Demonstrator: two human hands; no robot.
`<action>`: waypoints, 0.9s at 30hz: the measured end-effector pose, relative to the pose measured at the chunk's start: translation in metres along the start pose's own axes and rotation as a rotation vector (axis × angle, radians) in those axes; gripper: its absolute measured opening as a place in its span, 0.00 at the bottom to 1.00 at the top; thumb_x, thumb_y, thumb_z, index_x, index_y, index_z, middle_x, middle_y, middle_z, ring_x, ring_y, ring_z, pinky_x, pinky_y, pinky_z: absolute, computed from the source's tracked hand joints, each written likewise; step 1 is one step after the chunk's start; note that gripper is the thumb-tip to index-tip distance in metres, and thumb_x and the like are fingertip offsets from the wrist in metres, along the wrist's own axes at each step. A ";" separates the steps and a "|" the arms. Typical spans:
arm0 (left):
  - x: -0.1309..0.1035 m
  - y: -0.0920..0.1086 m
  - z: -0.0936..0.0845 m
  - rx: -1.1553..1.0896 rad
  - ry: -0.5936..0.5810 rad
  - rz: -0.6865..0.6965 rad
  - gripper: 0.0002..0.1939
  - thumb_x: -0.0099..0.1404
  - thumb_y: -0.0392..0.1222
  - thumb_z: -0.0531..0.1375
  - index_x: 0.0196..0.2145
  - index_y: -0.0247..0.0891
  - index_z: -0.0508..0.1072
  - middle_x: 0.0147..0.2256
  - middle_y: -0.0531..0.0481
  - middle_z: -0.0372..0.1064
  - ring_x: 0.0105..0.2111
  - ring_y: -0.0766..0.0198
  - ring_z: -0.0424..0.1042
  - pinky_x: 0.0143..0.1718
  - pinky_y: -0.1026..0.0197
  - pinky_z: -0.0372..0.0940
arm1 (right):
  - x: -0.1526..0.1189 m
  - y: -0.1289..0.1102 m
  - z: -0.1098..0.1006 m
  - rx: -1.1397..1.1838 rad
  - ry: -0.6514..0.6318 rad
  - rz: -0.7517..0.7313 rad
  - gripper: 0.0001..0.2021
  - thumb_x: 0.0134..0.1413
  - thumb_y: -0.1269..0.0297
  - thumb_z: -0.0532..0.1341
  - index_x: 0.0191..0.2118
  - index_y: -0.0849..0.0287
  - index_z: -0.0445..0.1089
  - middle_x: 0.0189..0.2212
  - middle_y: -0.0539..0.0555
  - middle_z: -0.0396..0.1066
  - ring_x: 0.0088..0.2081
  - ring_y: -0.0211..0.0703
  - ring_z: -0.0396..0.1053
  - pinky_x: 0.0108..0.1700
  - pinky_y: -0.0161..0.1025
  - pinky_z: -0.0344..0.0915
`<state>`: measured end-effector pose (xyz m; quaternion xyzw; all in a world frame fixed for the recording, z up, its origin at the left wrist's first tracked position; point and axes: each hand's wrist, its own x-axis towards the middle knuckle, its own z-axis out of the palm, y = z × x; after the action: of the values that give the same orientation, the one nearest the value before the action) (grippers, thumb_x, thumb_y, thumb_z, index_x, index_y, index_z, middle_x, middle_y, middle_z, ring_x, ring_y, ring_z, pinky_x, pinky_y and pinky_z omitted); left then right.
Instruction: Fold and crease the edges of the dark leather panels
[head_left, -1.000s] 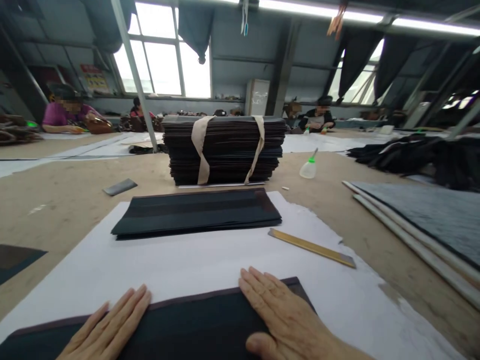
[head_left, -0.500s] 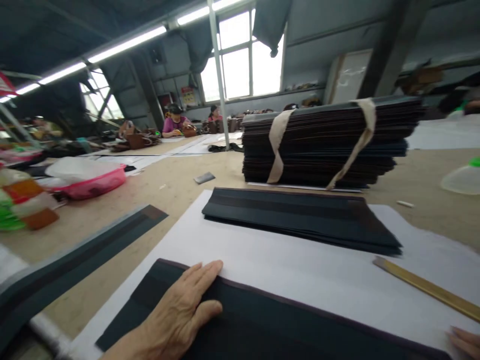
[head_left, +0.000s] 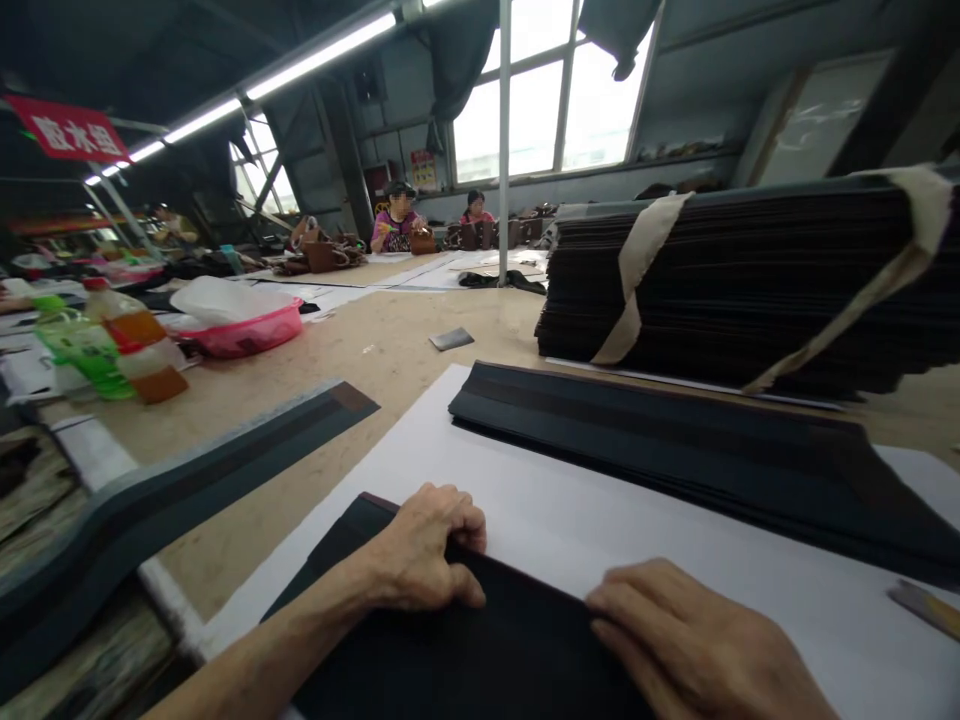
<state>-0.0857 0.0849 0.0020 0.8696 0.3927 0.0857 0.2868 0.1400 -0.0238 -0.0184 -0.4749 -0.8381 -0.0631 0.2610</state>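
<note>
From the head view we see the left hand [head_left: 420, 545], fingers curled, pinching the far edge of a dark flat sheet [head_left: 480, 650] at the bottom centre of the frame; the right hand [head_left: 690, 650] lies flat and open on it at the lower right. The sheet rests on smooth white paper [head_left: 570, 520] over the tan worktop [head_left: 360, 360], with bare paper beyond its edge. Across the middle lies a low stack of dark panels [head_left: 675, 440]; behind, at the upper right, a tall bundle [head_left: 757, 280] is tied with beige straps. A pink basin [head_left: 240, 325] sits at the left.
</note>
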 end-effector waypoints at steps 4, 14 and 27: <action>0.003 -0.002 0.001 -0.062 -0.041 0.026 0.15 0.43 0.35 0.72 0.28 0.38 0.73 0.32 0.55 0.65 0.39 0.59 0.62 0.43 0.58 0.52 | 0.025 -0.006 0.017 0.115 0.063 -0.017 0.12 0.61 0.75 0.49 0.31 0.57 0.67 0.27 0.52 0.64 0.29 0.40 0.63 0.29 0.34 0.60; 0.009 0.000 0.008 -0.134 -0.015 -0.008 0.08 0.47 0.33 0.68 0.26 0.37 0.74 0.28 0.57 0.67 0.38 0.62 0.64 0.48 0.55 0.50 | 0.045 -0.021 0.038 -0.084 0.184 -0.204 0.14 0.58 0.79 0.48 0.28 0.62 0.67 0.24 0.54 0.61 0.26 0.42 0.57 0.29 0.39 0.51; 0.011 -0.002 0.012 -0.121 0.003 0.037 0.04 0.47 0.32 0.62 0.23 0.36 0.74 0.25 0.56 0.67 0.34 0.65 0.65 0.47 0.57 0.50 | 0.048 -0.031 0.046 -0.318 0.101 -0.319 0.13 0.51 0.81 0.47 0.25 0.58 0.61 0.21 0.53 0.56 0.23 0.45 0.50 0.27 0.43 0.43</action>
<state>-0.0750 0.0891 -0.0096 0.8577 0.3711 0.1160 0.3363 0.0767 0.0122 -0.0288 -0.3679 -0.8678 -0.2585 0.2114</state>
